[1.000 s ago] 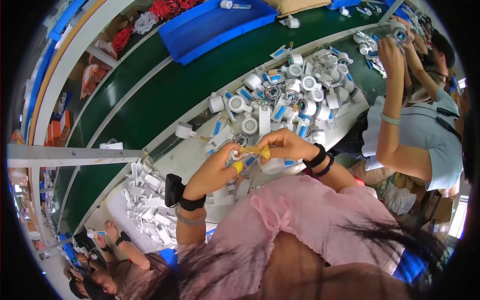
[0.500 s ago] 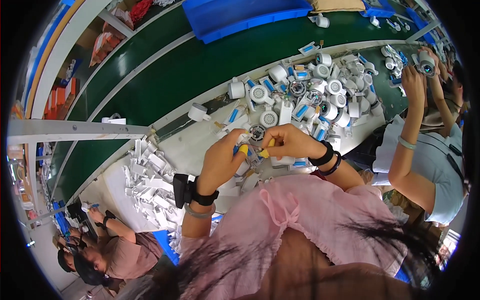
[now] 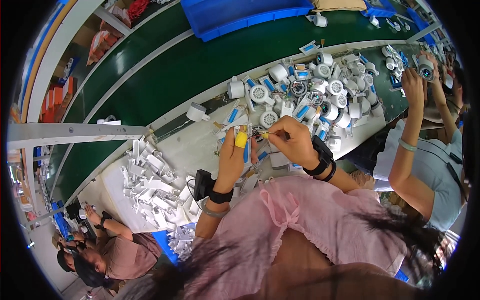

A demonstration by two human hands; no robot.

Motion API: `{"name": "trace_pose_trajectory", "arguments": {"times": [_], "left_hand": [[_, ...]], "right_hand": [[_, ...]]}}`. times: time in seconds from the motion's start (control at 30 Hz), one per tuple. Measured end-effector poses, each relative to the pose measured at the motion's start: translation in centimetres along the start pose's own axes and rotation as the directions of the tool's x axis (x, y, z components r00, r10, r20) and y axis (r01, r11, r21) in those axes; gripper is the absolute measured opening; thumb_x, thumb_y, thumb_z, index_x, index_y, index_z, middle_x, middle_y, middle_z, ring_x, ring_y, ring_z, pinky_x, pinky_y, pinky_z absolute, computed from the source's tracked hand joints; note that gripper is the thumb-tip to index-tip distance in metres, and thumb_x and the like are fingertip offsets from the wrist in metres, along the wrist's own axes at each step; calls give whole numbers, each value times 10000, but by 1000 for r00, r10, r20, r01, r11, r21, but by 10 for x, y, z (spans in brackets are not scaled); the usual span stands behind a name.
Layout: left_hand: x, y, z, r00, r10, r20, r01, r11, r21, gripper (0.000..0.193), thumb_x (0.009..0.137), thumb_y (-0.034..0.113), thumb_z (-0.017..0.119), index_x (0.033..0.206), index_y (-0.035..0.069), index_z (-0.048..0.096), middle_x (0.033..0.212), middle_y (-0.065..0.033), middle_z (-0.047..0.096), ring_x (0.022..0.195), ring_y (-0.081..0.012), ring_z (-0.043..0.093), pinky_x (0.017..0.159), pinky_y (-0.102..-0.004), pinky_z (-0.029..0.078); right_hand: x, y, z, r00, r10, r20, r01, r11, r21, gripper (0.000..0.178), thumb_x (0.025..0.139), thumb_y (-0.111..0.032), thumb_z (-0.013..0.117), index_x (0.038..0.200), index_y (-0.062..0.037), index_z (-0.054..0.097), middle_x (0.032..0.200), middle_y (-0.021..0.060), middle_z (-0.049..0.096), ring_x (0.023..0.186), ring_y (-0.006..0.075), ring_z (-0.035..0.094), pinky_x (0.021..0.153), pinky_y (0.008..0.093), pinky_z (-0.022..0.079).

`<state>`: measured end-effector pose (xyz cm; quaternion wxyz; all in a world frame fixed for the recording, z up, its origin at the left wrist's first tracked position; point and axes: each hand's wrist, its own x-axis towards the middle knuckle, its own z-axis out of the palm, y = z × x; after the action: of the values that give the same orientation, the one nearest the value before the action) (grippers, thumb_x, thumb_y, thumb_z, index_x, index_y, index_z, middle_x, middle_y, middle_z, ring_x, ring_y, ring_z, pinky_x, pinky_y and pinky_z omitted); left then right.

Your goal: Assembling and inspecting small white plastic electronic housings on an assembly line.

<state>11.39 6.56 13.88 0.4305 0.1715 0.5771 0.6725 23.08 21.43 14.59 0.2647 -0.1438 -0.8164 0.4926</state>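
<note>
My left hand, with yellow wrapping on its thumb, is closed around a white handheld-fan handle with a blue strip along it. Thin dark wires run from the handle's upper end to my right hand. That hand pinches the wires between thumb and forefinger, and a yellow-wrapped fingertip shows there. Just beyond my hands lies a heap of white fan units with round grilles and blue strips. Black bands circle both my wrists.
Loose white plastic shells are piled at the left of the white worktop. A green conveyor belt carries a blue bin. A metal beam juts in from the left. Co-workers sit on the right and lower left.
My left hand has turned more upright, showing the handle's blue strip. My right hand has drawn back a little, and the wires between the hands are now visible.
</note>
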Motion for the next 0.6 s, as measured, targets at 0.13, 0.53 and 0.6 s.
{"name": "trace_pose_trajectory", "arguments": {"times": [0.13,0.53,0.6], "left_hand": [[1,-3,0,1000,-1,4,1,999,-44,200,999,151,427,1159,32,448,844,-86,600,546,-122,544,505,-261,473],[-6,2,6,997,64,52,-61,996,-58,351,843,-29,395,1193,-5,403,894,-108,584,644,-128,547,586,-271,481],[-10,2,7,996,73,57,-72,997,-28,359,844,-27,395,1202,-2,399,893,-106,583,655,-124,548,592,-269,479]], "right_hand": [[0,-3,-3,997,53,52,-56,997,47,145,807,20,665,939,-28,629,854,106,609,699,239,617,609,300,492],[-1,10,3,942,-329,70,331,943,-19,223,760,-4,702,965,-83,664,931,85,632,866,292,594,775,377,487],[-1,8,4,942,-332,47,334,942,-42,225,748,-11,713,956,-86,671,918,79,626,857,289,585,772,375,484]]}}
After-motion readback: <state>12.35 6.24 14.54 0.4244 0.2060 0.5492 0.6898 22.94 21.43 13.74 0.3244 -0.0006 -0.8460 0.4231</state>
